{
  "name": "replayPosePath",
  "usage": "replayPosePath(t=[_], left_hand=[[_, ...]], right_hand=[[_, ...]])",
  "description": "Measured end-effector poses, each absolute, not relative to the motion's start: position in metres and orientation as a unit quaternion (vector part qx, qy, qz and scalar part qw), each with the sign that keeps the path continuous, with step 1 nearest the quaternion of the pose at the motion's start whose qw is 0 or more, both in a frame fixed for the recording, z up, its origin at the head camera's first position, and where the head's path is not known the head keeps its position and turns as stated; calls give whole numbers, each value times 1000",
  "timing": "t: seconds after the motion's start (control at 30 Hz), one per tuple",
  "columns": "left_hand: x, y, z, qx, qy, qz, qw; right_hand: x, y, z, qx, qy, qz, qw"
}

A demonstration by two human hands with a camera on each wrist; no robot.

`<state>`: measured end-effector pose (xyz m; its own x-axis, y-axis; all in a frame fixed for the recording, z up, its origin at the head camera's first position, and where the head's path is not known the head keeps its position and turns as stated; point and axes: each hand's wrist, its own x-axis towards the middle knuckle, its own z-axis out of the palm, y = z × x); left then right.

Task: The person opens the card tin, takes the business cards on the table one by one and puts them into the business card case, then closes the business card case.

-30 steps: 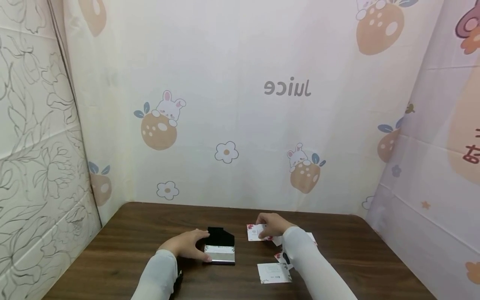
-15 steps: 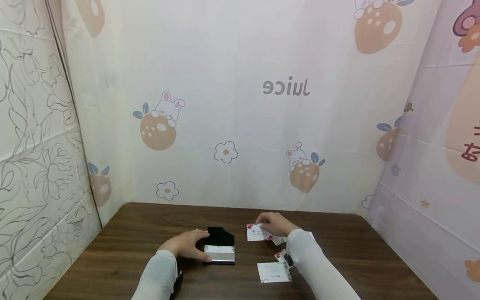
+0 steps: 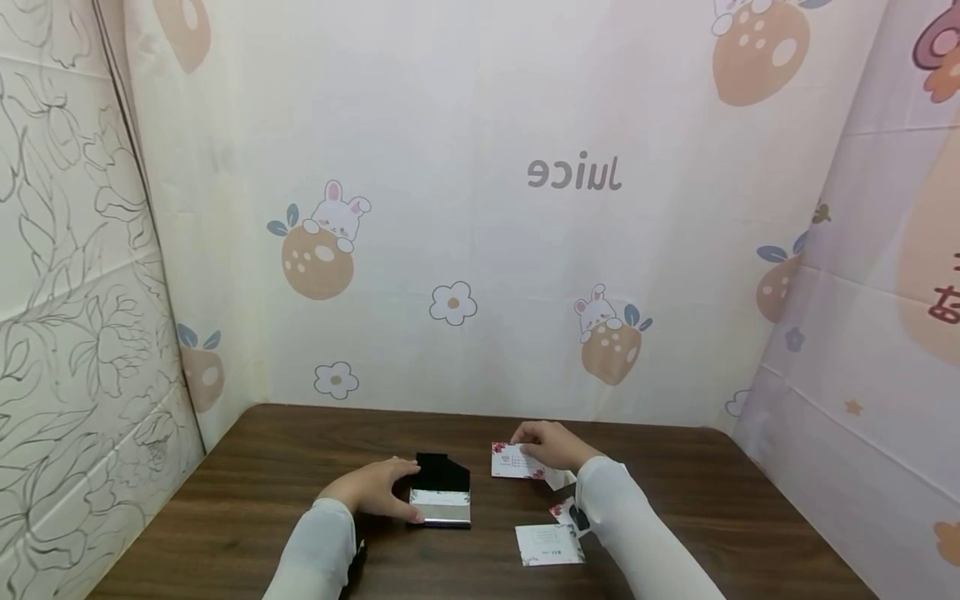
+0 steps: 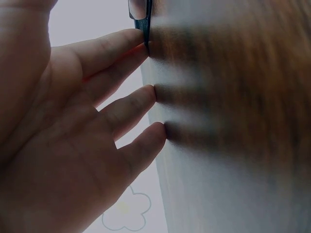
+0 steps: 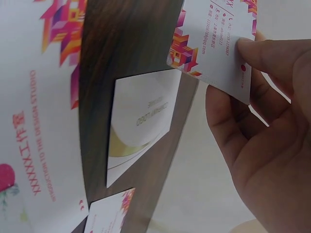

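Note:
In the head view, an open business card case (image 3: 440, 510) with a black-lined lid (image 3: 440, 475) lies on the table, a white floral-edged card showing inside. My left hand (image 3: 372, 490) rests at its left side, thumb at the near corner and index finger by the lid. In the left wrist view, that hand's fingers (image 4: 129, 107) are fairly straight, tips against the table; a dark edge of the case (image 4: 147, 29) shows at the top. My right hand (image 3: 557, 447) pinches a white business card with pink and orange corners (image 5: 209, 53) between thumb and fingers, tilted above the table.
A card with a gold curve (image 5: 138, 109) lies beneath the right hand. Nearer me are a white card (image 3: 550, 546) and a partly covered red-cornered card (image 3: 561, 510). The dark wooden table (image 3: 285, 467) ends at a printed curtain (image 3: 480, 367).
My right hand has raised the pinched card slightly, its far edge coming up off the table. My left hand and the card case stay in place.

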<state>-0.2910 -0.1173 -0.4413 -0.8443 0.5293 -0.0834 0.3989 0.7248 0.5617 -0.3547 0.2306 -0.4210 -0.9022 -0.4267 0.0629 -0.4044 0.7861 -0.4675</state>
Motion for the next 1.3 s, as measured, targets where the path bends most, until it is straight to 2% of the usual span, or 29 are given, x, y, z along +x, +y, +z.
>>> replayPosePath(t=[0.57, 1.3], left_hand=[[-294, -116, -442, 247, 920, 275, 128], [-296, -115, -442, 226, 929, 267, 125]], right_hand=[[-350, 210, -413, -247, 935, -251, 29], [-337, 142, -411, -304, 908, -279, 72]])
